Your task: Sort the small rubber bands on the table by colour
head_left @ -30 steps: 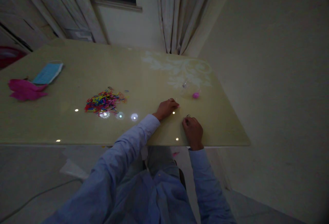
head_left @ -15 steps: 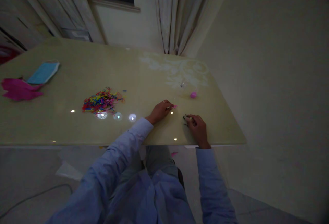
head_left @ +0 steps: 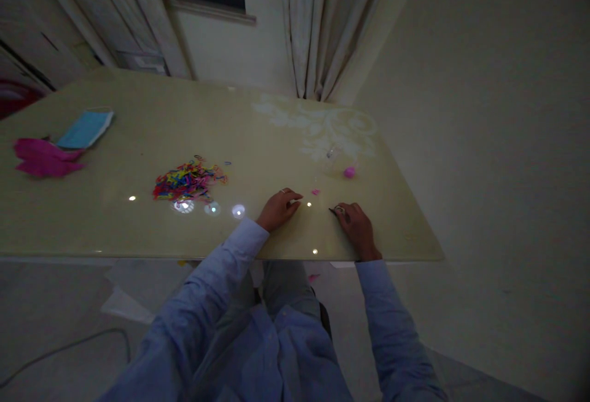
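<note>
Rubber bands [head_left: 188, 181] in mixed colours lie in a loose, unsorted heap on the surface [head_left: 239, 137], between nine and ten o'clock from the left hand [head_left: 278, 210], whose fingers are bent; whether its grip is empty, I can't tell. Between two and three o'clock from that hand sits a small pink scrap [head_left: 315, 192], then comes the right hand [head_left: 357, 227], its grip pinching what looks like dark bands [head_left: 338, 209], with a pink lump [head_left: 349, 172] at its twelve o'clock; no finished piece shows.
</note>
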Demonstrator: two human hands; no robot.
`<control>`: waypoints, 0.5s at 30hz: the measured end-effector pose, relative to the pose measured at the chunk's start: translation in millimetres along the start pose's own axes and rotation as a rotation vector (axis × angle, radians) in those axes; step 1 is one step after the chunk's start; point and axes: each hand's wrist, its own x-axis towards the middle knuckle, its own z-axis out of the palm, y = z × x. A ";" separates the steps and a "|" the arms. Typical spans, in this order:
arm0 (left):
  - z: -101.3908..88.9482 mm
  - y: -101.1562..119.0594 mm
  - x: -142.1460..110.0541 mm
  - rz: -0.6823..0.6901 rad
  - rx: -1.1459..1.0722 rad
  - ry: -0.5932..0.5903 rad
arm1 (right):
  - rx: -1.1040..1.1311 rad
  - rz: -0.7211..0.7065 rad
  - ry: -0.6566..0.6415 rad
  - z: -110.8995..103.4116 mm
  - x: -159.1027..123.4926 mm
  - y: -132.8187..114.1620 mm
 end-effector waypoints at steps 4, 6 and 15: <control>-3.3 0.9 -10.2 0.010 -0.015 0.038 | 0.064 0.032 0.087 -1.1 0.5 2.4; -6.0 2.0 -16.1 0.018 -0.029 0.055 | 0.082 0.044 0.113 -3.5 -2.2 0.2; -16.5 1.1 -46.3 -0.011 -0.051 0.129 | -0.106 0.018 0.083 5.3 -5.5 -11.2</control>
